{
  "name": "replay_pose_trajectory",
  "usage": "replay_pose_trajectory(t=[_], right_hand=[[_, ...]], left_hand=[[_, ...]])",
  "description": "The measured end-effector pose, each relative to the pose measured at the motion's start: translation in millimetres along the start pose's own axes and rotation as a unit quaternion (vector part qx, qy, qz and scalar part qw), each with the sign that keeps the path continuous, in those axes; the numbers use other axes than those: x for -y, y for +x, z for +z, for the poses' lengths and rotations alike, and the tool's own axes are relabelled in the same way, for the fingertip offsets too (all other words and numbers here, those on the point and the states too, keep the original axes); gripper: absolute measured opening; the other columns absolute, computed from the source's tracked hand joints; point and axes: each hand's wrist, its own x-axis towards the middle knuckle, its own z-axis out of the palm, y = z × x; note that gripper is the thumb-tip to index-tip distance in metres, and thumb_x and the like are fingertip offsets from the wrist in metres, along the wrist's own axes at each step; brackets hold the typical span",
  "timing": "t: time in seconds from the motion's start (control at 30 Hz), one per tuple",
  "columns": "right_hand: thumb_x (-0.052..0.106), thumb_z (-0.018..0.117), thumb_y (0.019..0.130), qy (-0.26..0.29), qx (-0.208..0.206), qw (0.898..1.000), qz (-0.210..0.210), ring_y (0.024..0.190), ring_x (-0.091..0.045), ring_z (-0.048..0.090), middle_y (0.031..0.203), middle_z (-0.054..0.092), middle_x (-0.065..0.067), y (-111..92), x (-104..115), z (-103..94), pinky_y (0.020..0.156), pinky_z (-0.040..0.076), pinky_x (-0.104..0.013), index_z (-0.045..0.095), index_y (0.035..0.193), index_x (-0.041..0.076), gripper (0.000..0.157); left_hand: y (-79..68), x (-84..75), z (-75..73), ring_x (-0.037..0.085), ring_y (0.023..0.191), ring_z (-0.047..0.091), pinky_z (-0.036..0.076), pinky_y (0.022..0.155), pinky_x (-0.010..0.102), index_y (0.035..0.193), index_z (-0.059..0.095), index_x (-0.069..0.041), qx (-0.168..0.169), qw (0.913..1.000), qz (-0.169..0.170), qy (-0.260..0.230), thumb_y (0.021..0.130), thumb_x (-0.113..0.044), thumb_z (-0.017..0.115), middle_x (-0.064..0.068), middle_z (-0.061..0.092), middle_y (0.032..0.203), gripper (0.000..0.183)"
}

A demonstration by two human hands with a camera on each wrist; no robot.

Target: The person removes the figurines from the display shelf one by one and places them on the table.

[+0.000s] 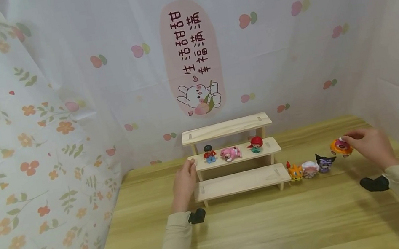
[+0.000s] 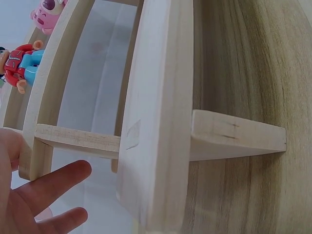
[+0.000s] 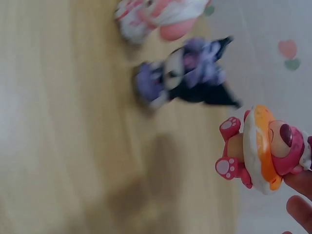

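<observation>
The three-step wooden shelf (image 1: 242, 182) stands on the table, and my left hand (image 1: 185, 184) holds the left end of its middle step. In the left wrist view, my left thumb and fingers (image 2: 53, 187) lie around that end. My right hand (image 1: 373, 147) pinches a pink bear figurine with an orange ring (image 1: 340, 147) by its head, off the table. On the middle step are a figure in a red jacket (image 1: 209, 154), a lying pink bear figurine (image 1: 231, 153) and a red-haired figurine (image 1: 256, 144).
Right of the shelf, a row on the table (image 1: 245, 233) holds an orange figurine (image 1: 295, 172), a white-and-pink figurine (image 1: 310, 169) and a black-and-purple figurine (image 1: 325, 163). A patterned cloth (image 1: 133, 87) hangs behind, with another flowered cloth (image 1: 18, 167) at left.
</observation>
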Motion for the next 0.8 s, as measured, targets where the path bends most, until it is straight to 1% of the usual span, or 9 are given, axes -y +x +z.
replay_pose_trajectory(t=[0.13, 0.2, 0.23, 0.33, 0.4, 0.6, 0.7, 0.8], right_hand=[[0.027, 0.063, 0.093, -0.012, 0.009, 1.000, 0.002, 0.071, -0.024, 0.063, 0.092, 0.070, -0.026, -11, -13, 3.6, 0.053, 0.040, -0.024, 0.070, 0.099, -0.005, 0.034], [0.029, 0.062, 0.093, -0.019, 0.016, 1.000, 0.006, 0.077, -0.037, 0.063, 0.092, 0.070, -0.026, -16, -16, 6.2, 0.055, 0.041, -0.026, 0.070, 0.099, -0.004, 0.035], [0.030, 0.062, 0.093, -0.022, 0.020, 1.000, 0.008, 0.079, -0.040, 0.063, 0.092, 0.070, -0.026, -18, -17, 7.8, 0.057, 0.040, -0.028, 0.070, 0.099, -0.003, 0.035], [0.031, 0.062, 0.092, -0.029, 0.026, 0.999, 0.014, 0.082, -0.042, 0.062, 0.094, 0.070, -0.026, -23, -17, 12.6, 0.059, 0.040, -0.031, 0.071, 0.099, -0.002, 0.035], [0.031, 0.062, 0.092, -0.028, 0.028, 0.999, 0.015, 0.082, -0.042, 0.062, 0.095, 0.069, -0.027, -26, -15, 15.7, 0.060, 0.040, -0.032, 0.071, 0.099, -0.001, 0.034], [0.031, 0.061, 0.093, -0.022, 0.040, 0.999, 0.023, 0.088, -0.047, 0.061, 0.102, 0.067, -0.030, -33, -13, 19.4, 0.063, 0.044, -0.044, 0.070, 0.102, -0.003, 0.036], [0.031, 0.060, 0.093, -0.024, 0.048, 0.998, 0.024, 0.088, -0.046, 0.061, 0.102, 0.067, -0.030, -35, -11, 19.9, 0.063, 0.045, -0.045, 0.069, 0.103, -0.003, 0.036], [0.031, 0.059, 0.094, -0.029, 0.054, 0.998, 0.025, 0.087, -0.045, 0.061, 0.101, 0.067, -0.029, -36, -10, 20.6, 0.064, 0.046, -0.046, 0.068, 0.104, -0.003, 0.036]], left_hand=[[0.1, -0.3, 1.1, 0.031, 0.092, 0.064, 0.048, 0.072, 0.046, 0.119, 0.059, -0.015, 0.001, 1.0000, -0.001, -0.005, 0.101, -0.026, 0.048, 0.009, 0.066, 0.122, 0.025], [0.5, -0.2, 1.5, 0.032, 0.095, 0.064, 0.049, 0.073, 0.047, 0.119, 0.059, -0.015, 0.000, 1.0000, -0.002, -0.004, 0.101, -0.026, 0.048, 0.010, 0.066, 0.122, 0.025], [0.5, -0.1, 1.6, 0.032, 0.095, 0.064, 0.048, 0.073, 0.047, 0.120, 0.059, -0.015, 0.001, 1.0000, -0.003, -0.005, 0.101, -0.026, 0.047, 0.010, 0.066, 0.122, 0.025], [1.0, 0.8, 1.8, 0.031, 0.093, 0.064, 0.048, 0.074, 0.046, 0.119, 0.059, -0.015, 0.000, 1.0000, -0.004, -0.008, 0.101, -0.026, 0.047, 0.010, 0.066, 0.121, 0.025], [1.4, 1.2, 1.4, 0.029, 0.087, 0.063, 0.047, 0.071, 0.044, 0.118, 0.059, -0.015, 0.000, 0.9999, -0.003, -0.011, 0.101, -0.026, 0.048, 0.011, 0.067, 0.119, 0.024], [2.2, 1.2, 2.0, 0.025, 0.079, 0.057, 0.043, 0.066, 0.038, 0.120, 0.059, -0.016, 0.010, 0.9998, -0.013, -0.010, 0.101, -0.028, 0.046, 0.009, 0.068, 0.118, 0.025], [1.7, 0.7, 1.7, 0.024, 0.077, 0.055, 0.042, 0.064, 0.036, 0.120, 0.059, -0.016, 0.009, 0.9998, -0.015, -0.013, 0.101, -0.027, 0.047, 0.009, 0.068, 0.116, 0.025], [1.6, 0.7, 1.8, 0.025, 0.077, 0.055, 0.043, 0.065, 0.038, 0.120, 0.059, -0.016, 0.006, 0.9998, -0.016, -0.013, 0.101, -0.027, 0.047, 0.010, 0.068, 0.116, 0.025]])
